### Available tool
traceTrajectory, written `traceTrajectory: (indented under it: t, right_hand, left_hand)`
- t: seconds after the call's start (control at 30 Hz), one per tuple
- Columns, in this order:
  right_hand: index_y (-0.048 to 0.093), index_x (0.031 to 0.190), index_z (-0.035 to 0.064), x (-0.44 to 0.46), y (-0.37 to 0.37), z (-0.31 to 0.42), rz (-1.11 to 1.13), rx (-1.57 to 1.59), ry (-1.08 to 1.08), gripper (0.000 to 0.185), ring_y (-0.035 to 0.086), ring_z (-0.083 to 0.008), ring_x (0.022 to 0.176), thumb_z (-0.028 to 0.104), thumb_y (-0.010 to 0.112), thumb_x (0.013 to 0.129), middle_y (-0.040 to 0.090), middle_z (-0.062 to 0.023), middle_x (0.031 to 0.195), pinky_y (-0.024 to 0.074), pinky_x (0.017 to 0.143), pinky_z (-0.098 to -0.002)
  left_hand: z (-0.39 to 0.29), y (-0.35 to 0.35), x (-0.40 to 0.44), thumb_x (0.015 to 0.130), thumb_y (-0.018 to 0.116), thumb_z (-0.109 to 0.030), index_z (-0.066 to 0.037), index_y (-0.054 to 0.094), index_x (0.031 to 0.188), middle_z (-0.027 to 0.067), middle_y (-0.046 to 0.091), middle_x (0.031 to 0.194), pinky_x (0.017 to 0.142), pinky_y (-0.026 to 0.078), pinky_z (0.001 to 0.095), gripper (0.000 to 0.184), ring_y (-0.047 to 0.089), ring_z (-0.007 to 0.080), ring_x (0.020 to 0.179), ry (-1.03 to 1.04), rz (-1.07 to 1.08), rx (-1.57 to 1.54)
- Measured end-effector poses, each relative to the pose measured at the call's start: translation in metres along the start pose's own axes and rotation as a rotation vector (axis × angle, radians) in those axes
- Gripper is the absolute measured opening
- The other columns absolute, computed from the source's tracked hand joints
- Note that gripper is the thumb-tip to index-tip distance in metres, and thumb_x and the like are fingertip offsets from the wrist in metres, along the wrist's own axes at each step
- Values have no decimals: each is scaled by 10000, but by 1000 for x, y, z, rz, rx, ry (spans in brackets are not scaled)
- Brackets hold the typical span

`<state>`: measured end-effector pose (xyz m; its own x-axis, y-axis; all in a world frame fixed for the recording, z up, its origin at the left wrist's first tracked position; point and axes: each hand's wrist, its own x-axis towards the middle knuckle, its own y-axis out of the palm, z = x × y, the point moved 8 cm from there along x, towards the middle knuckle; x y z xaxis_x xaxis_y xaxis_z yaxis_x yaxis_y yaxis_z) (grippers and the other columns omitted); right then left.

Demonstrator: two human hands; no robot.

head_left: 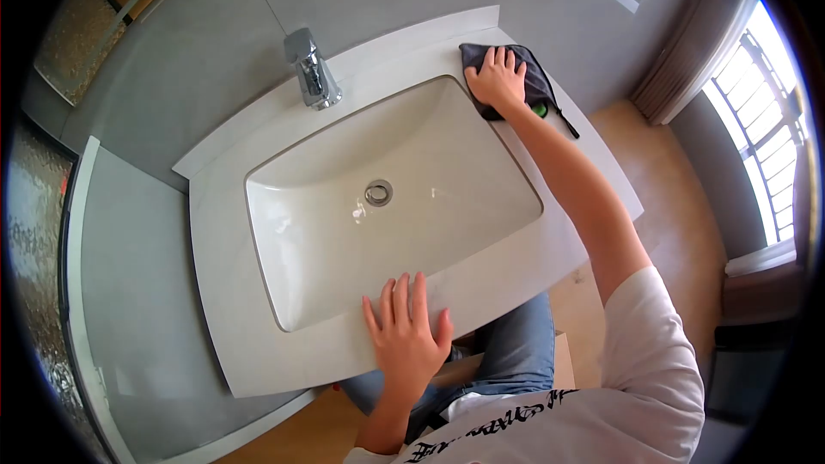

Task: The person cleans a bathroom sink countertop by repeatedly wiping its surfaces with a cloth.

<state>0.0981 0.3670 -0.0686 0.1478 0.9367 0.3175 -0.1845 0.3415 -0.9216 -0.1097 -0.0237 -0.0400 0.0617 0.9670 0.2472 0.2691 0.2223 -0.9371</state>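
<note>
A dark grey pouch (534,86) with a black cord lies on the back right corner of the white countertop (225,292). My right hand (500,79) rests on top of it, palm down, fingers spread. Beside my wrist, a small green item (540,109) shows at the pouch's edge. My left hand (406,326) is at the counter's front edge, its fingers apart and reaching toward the basin rim, holding nothing. Between the hands is the white basin (344,241) with a round metal drain (378,192).
A chrome faucet (314,73) stands behind the basin, near the grey wall (198,51). Curtains (687,43) and a barred window (760,112) are at the right. A framed glass panel (39,232) is at the left.
</note>
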Motion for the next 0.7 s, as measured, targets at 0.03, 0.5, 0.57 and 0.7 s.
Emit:
traceTrajectory:
  t: [0.03, 0.5, 0.57, 0.7]
  right_hand:
    - [344, 1456, -59, 14, 3, 2, -15, -14, 59, 773, 248, -370, 1446, 442, 411, 871, 318, -224, 1537, 164, 1163, -551]
    - [366, 1489, 95, 74, 18, -19, 110, -7, 17, 776, 231, -291, 1462, 552, 444, 866, 297, -147, 1565, 184, 1158, -528]
    - [378, 1490, 145, 62, 12, -25, 131, -12, -24, 742, 226, -287, 1464, 549, 442, 871, 293, -139, 1567, 187, 1154, -539]
    - [398, 1480, 184, 24, -8, -46, 123, -23, -11, 695, 215, -323, 1466, 547, 432, 887, 272, -157, 1574, 201, 1143, -550]
  left_hand:
    - [0, 1, 0, 823, 633, -286, -54, 498, 1349, 150, 529, 1317, 1094, 276, 609, 590, 479, 346, 1243, -3, 16, -12]
    - [3, 4, -4, 809, 632, -281, -63, 526, 1319, 137, 542, 1309, 1098, 280, 598, 565, 490, 332, 1241, -22, -42, -39]
    - [3, 3, -5, 816, 628, -270, -65, 533, 1312, 135, 548, 1306, 1103, 283, 586, 545, 490, 328, 1245, -21, -77, -48]
    - [4, 4, -6, 817, 631, -260, -69, 539, 1306, 127, 551, 1306, 1108, 284, 575, 533, 490, 319, 1246, -16, -105, -44]
